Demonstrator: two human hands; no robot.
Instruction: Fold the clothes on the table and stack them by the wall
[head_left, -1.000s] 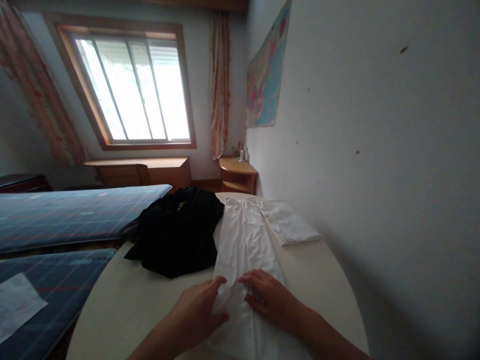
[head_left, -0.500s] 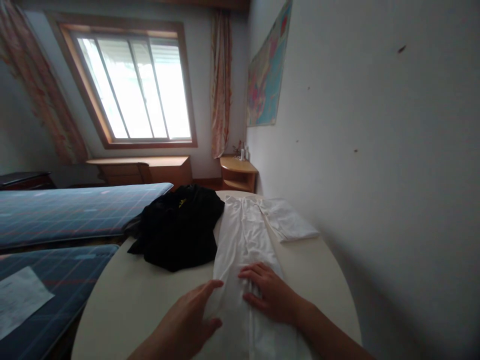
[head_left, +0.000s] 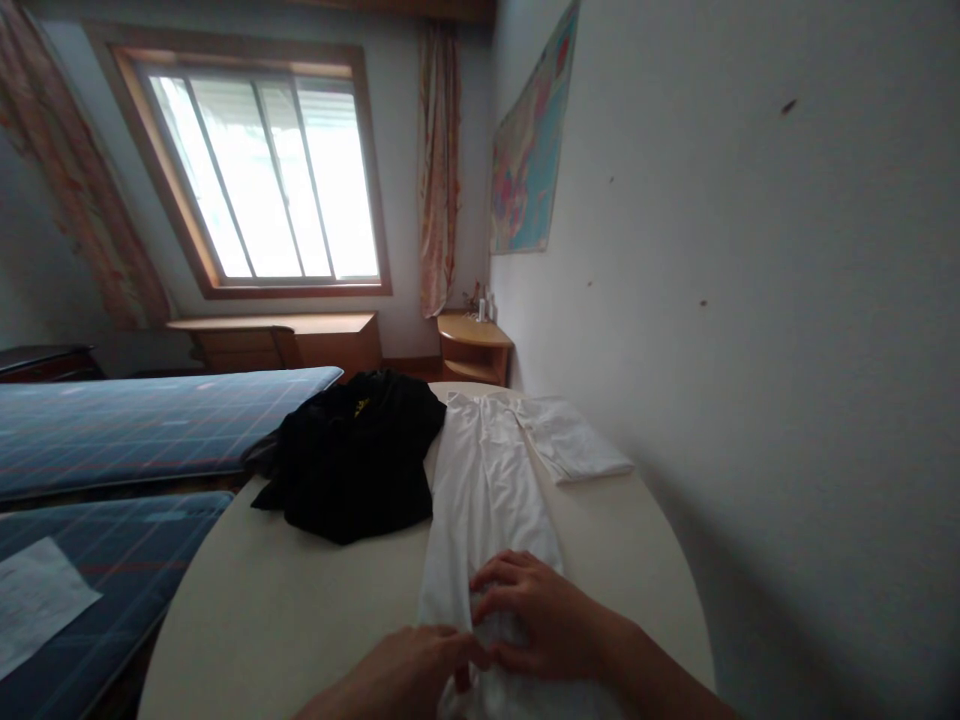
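White trousers (head_left: 491,490) lie lengthwise on the round table, one part running from the far edge toward me and another part folded off to the right. My left hand (head_left: 409,670) is low at their left edge, its thumb and fingers closed on the cloth close to my right thumb. Just to the right, my right hand (head_left: 536,615) rests over the trousers with its fingers bent and apart. A crumpled black garment (head_left: 356,475) with a small yellow mark lies left of the trousers, touching neither hand.
The round cream table (head_left: 247,600) stands close to the right wall (head_left: 750,400). Plaid mattresses (head_left: 150,425) are at the left, with a paper sheet (head_left: 41,600) on the nearer one. A desk (head_left: 330,335) and corner shelf (head_left: 476,335) stand at the back.
My left hand has moved right and nearer to me, going from spread fingers to closed on the cloth. My right hand has come slightly nearer; the black garment stays put.
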